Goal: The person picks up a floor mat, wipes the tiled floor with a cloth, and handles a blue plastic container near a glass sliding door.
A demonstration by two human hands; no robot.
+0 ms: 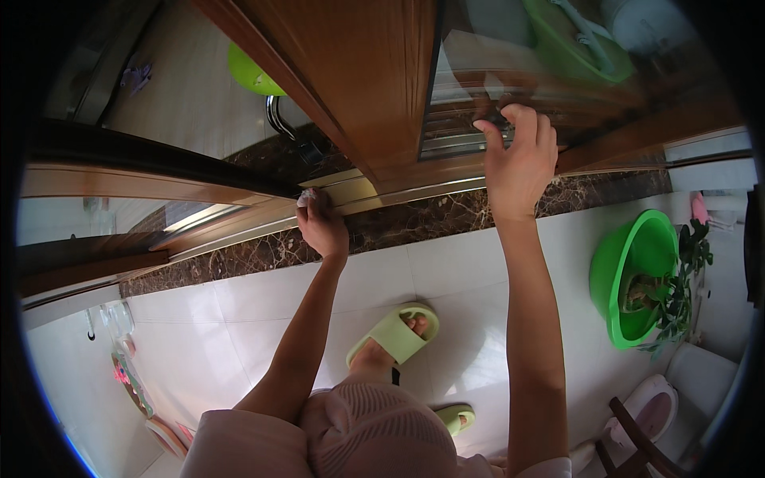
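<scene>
My left hand [324, 230] grips a crumpled white tissue or cloth [306, 198]. It is at the metal sliding-door track [352, 194], by the end of the left wooden door frame [143, 184]. My right hand [523, 158] is in front of the dark glass panel [603, 107] of the brown wooden door [370, 71]. Its thumb and fingers are spread and hold nothing; whether they touch the glass I cannot tell. The glass mirrors the hand. Beneath the track runs a dark, veined marble sill [430, 212].
A green plastic tub [602, 293] stands at right beside a leafy plant [687, 293]. Wooden bars [642, 436] rise at lower right. My feet wear pale green slippers [394, 334] on white floor tiles [269, 316]. Behind the doorway are a chrome curved tube [276, 116] and a lime-green object [254, 71].
</scene>
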